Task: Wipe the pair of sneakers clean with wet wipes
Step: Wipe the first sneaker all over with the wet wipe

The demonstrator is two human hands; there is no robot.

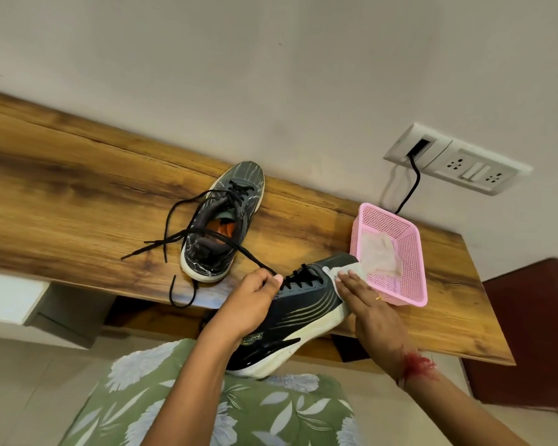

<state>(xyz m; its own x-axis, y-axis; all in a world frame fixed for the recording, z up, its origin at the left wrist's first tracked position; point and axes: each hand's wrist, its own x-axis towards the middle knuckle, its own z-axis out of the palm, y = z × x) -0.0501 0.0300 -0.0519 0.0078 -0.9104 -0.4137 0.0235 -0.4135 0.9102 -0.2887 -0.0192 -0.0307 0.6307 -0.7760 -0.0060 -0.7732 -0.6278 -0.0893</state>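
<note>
Left hand [255, 304]: curled round the collar of the held sneaker [303, 320], at the tabletop's [78, 188] near edge.
Right hand [374, 310]: fingers flat, pressing a wipe [348, 272] on its toe.
Other sneaker [223, 220]: standing farther left.
Risk: a hard stroke may shove the basket [413, 284] touching the toe, and the loose lace [239, 249] may snag.
</note>
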